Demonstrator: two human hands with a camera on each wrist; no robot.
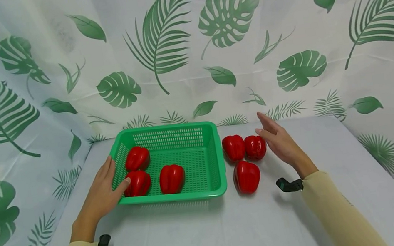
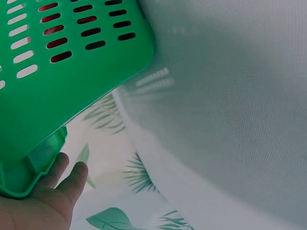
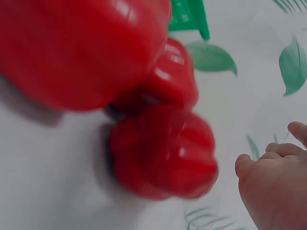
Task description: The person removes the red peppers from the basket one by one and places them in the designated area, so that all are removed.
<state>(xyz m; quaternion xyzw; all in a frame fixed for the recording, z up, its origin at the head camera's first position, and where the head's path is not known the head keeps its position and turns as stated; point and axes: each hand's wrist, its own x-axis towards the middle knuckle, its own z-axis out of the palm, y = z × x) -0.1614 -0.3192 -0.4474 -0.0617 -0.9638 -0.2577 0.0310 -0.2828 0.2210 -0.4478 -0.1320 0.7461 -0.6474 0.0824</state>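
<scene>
1. Gripping a green basket (image 1: 199, 195) by its left end, the left hand (image 1: 101, 195) has its thumb over the rim and its fingers along the outside.
2. Three red peppers (image 1: 172, 179) lie in the basket to the right of that grip: two near the thumb, one farther right.
3. The right hand (image 1: 282, 143) is open-fingered and holds nothing.
4. Just left of it, three loose peppers (image 1: 247, 177) rest on the white table (image 1: 206, 239), the nearest one just beside its fingers.

Basket (image 1: 192, 195) on table (image 1: 198, 240), three peppers (image 1: 172, 179) in it; three more peppers (image 1: 247, 177) right of basket
</scene>
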